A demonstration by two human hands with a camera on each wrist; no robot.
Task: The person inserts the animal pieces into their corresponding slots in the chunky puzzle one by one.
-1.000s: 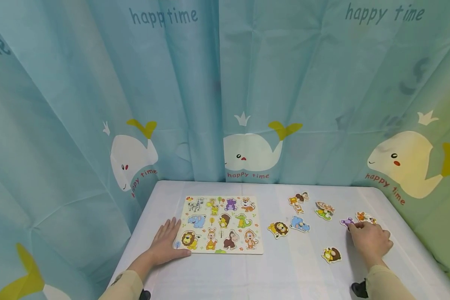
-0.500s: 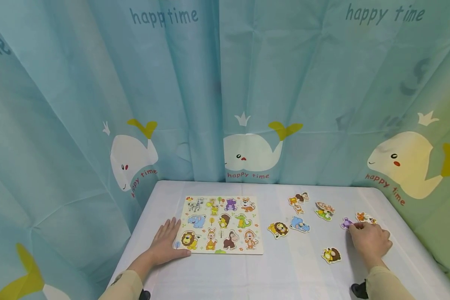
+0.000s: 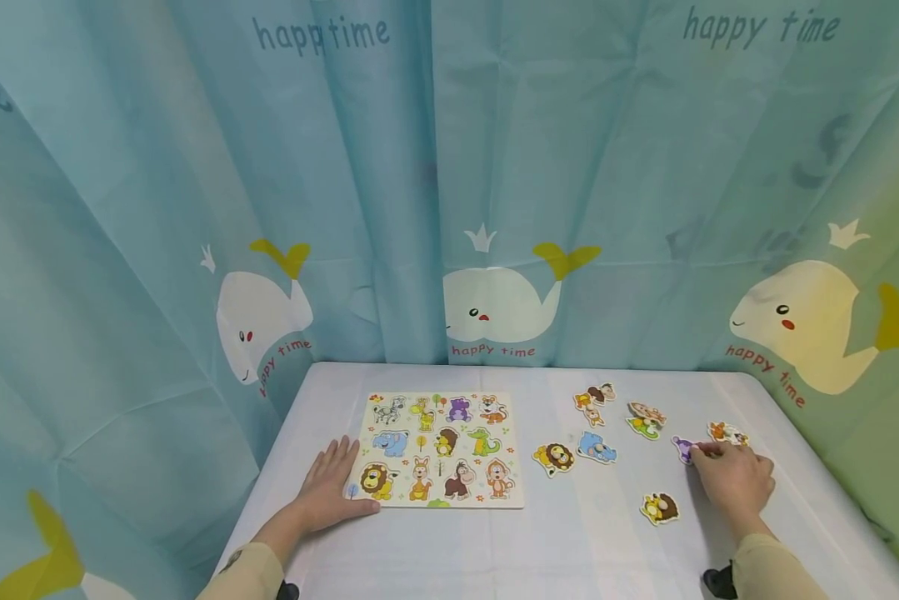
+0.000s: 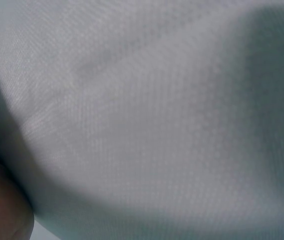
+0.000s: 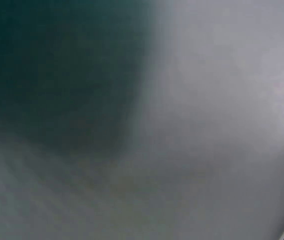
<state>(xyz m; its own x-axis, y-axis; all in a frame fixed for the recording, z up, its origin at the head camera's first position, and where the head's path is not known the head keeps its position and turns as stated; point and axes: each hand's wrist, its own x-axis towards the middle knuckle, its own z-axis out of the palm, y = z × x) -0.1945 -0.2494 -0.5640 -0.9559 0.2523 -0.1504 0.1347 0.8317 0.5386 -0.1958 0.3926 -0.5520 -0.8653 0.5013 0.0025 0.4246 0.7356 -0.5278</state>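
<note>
My left hand [image 3: 329, 493] lies with straight fingers against the left edge of the animal puzzle board [image 3: 519, 492], thumb at its lower left corner. In the left wrist view only a dark, blurred part of that hand [image 4: 4, 205] shows beside the white cloth. Over at the right, my right hand [image 3: 736, 483] pinches a purple hippo puzzle piece [image 3: 683, 448] between thumb and fingers, low over the table. The hand hides part of the piece. A tiger piece [image 3: 726, 433] lies just behind this hand. The right wrist view is mostly blurred cloth and shadow.
Between board and right hand lie loose pieces: a lion [image 3: 554, 457], a blue elephant [image 3: 597, 447], a hedgehog [image 3: 660, 507], and a green piece [image 3: 644, 427] overlapped by another. Farther back, two brownish pieces [image 3: 593, 403] lie together. A whale-print curtain [image 3: 389, 208] hangs behind the table.
My right hand has shifted slightly left with the purple hippo piece, which has turned a little. The whole head view has drifted slightly. My left hand stays at the board.
</note>
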